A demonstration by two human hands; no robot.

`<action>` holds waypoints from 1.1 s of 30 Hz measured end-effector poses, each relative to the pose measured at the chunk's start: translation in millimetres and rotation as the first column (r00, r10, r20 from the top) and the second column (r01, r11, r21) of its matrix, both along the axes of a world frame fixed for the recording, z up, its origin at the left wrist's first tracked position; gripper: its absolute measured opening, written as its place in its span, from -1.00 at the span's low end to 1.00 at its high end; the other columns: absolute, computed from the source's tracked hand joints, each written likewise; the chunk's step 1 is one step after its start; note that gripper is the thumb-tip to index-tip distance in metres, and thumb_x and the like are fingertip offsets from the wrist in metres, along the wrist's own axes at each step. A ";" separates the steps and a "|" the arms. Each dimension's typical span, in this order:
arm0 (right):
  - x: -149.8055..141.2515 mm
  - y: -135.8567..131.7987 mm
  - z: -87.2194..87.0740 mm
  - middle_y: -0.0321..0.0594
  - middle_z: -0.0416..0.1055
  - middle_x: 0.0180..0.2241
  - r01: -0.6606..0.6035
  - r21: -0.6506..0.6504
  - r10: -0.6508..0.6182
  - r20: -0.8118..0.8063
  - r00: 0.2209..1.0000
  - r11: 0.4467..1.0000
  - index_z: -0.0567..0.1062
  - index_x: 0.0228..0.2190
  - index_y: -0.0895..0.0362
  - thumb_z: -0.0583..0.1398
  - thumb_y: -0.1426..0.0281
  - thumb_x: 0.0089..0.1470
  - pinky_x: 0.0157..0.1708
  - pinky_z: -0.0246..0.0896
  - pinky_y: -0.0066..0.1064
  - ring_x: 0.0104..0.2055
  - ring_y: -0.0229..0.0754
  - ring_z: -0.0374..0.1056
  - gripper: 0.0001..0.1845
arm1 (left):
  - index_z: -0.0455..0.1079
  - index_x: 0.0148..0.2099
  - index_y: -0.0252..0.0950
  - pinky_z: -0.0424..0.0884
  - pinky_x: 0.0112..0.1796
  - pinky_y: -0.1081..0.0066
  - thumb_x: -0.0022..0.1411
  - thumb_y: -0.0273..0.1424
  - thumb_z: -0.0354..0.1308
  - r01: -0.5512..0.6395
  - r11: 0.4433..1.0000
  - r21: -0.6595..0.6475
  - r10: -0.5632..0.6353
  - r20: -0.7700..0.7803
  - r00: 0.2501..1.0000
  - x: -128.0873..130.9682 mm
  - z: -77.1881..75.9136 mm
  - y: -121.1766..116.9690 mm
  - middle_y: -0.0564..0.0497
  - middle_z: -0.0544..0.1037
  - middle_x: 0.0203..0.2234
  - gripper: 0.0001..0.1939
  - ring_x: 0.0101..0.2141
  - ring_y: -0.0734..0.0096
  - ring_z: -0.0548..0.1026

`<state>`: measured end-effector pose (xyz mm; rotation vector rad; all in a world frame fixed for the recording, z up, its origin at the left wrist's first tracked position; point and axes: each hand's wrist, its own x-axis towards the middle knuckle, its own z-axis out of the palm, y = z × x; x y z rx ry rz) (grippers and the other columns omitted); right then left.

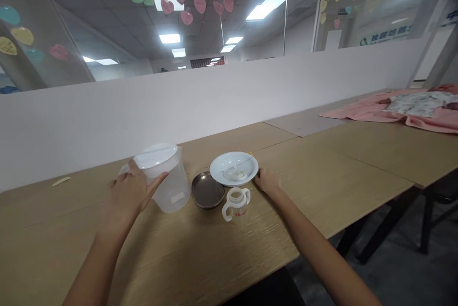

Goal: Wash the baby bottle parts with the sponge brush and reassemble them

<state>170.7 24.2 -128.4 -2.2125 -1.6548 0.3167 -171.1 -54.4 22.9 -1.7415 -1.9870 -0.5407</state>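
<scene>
Fingers [153, 184] of left hand [130, 191] wrapped around one lidded clear jug [166, 179], standing upright on wooden surface [350, 163]. Right hand [267, 181] flat, fingers loose, grasping nothing, touching rim of one white bowl [234, 168]. Between the two hands: one dark metal dish [207, 190], one clear two-handled baby bottle [236, 205], uncapped. Far beyond right fingers: one pink cloth [400, 113].

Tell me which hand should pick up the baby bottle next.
Right, probably. The right hand rests on the table beside the white bowl, free and close to the baby bottle. The left hand is wrapped around the pitcher.
</scene>
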 end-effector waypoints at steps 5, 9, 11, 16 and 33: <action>-1.4 3.3 -1.3 0.11 0.46 -0.17 -0.006 0.024 0.006 -0.011 1.000 1.000 0.46 -0.17 0.19 -0.01 0.26 0.14 -0.25 0.26 -0.21 -0.13 0.09 0.40 -0.62 | 0.12 0.20 -0.50 0.07 0.03 -0.17 -0.05 0.17 0.03 0.278 0.936 0.215 -0.287 0.012 0.958 32.4 -3.8 -32.0 -0.43 0.43 -0.11 -0.02 0.01 -0.39 0.29; -2.6 3.0 -1.0 0.09 0.46 -0.17 0.003 0.034 -0.002 -0.016 1.000 0.999 0.46 -0.18 0.21 -0.01 0.28 0.13 -0.27 0.26 -0.24 -0.14 0.08 0.41 -0.63 | 0.31 0.08 -0.16 0.25 -0.01 0.15 0.06 0.07 0.06 0.696 0.717 -0.044 -0.687 0.132 0.715 92.0 1.0 -37.5 -0.13 0.49 -0.07 -0.37 -0.06 -0.02 0.42; -2.9 1.9 -1.7 0.08 0.46 -0.17 0.005 0.047 -0.004 -0.027 1.000 0.999 0.46 -0.19 0.20 -0.01 0.27 0.13 -0.26 0.26 -0.25 -0.14 0.06 0.41 -0.63 | 0.34 0.05 -0.21 0.24 0.00 0.19 0.14 0.04 -0.01 0.731 0.656 -0.187 -0.717 0.149 0.681 121.7 -1.2 -18.1 -0.14 0.44 0.01 -0.44 -0.01 0.02 0.39; -2.8 2.3 -7.9 0.06 0.47 -0.19 0.031 0.076 -0.028 -0.035 0.999 0.997 0.47 -0.20 0.20 -0.02 0.29 0.13 -0.26 0.26 -0.26 -0.15 0.03 0.41 -0.63 | 0.39 -0.06 -0.41 0.32 -0.17 0.27 0.31 -0.20 -0.20 0.555 0.653 -0.515 -0.601 0.093 0.793 171.3 -35.4 60.1 -0.29 0.51 -0.13 -0.53 -0.12 0.09 0.47; -1.6 8.2 -10.4 0.06 0.46 -0.18 0.057 0.104 -0.050 -0.067 0.996 0.993 0.49 -0.22 0.21 -0.01 0.31 0.13 -0.27 0.25 -0.27 -0.15 0.02 0.42 -0.65 | 0.36 -0.13 -0.30 0.23 -0.13 0.26 0.28 -0.23 -0.10 0.692 0.590 -0.417 -0.699 0.164 0.696 165.9 -87.3 84.5 -0.09 0.54 -0.28 -0.69 -0.22 0.22 0.45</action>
